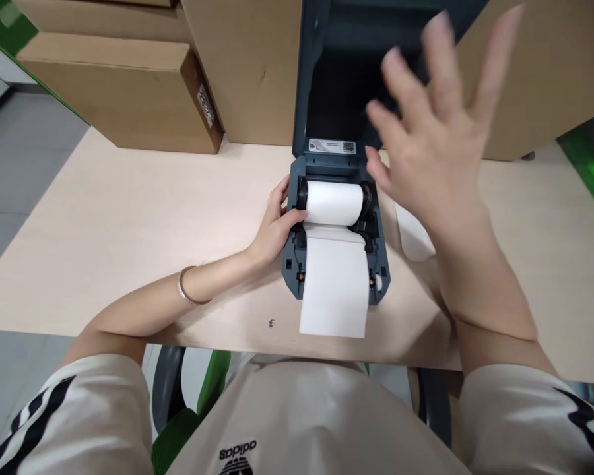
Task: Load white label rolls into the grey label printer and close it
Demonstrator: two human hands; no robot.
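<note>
Pale wood-grain counter (153,218): near its front edge, your left hand (273,231) clasps a dark blue-grey plastic printer (330,170); your raised right hand (435,152) spreads.

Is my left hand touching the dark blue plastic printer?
Touching: the head view shows the left hand clasping the printer, thumb over its left edge.

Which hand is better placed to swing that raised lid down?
Probably the right hand: it is raised, open and empty, overlapping the lid in this view. The left hand holds the left side of the printer, near the paper roll.
</note>
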